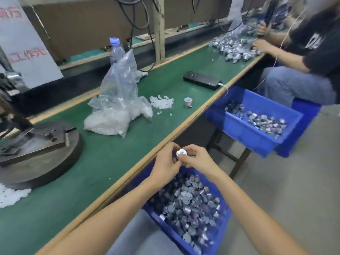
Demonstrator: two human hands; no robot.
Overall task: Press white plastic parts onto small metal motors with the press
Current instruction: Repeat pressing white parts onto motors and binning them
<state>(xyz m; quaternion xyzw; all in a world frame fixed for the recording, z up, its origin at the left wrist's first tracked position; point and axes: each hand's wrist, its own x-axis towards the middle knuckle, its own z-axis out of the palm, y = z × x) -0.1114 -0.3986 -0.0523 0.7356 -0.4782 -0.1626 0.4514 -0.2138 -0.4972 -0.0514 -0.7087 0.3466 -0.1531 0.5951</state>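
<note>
Both my hands hold one small metal motor (181,153) just past the table's near edge, above a blue bin (223,220) full of motors. My left hand (166,163) grips it from the left and my right hand (196,159) pinches it from the right. Its round silver face points up. The press (39,142), a dark round base with a steel fixture, stands on the green table (114,162) at the left. Loose white plastic parts (161,103) lie mid-table beside a clear bag (117,107) of them. A single motor (188,102) stands near that pile.
A second blue bin (257,137) of motors hangs at the table's right side. A black phone (202,80) on a cable and a plastic bottle (116,50) lie further back. Another person (301,52) sits at the far right over a heap of motors. More white parts (11,196) lie at the left edge.
</note>
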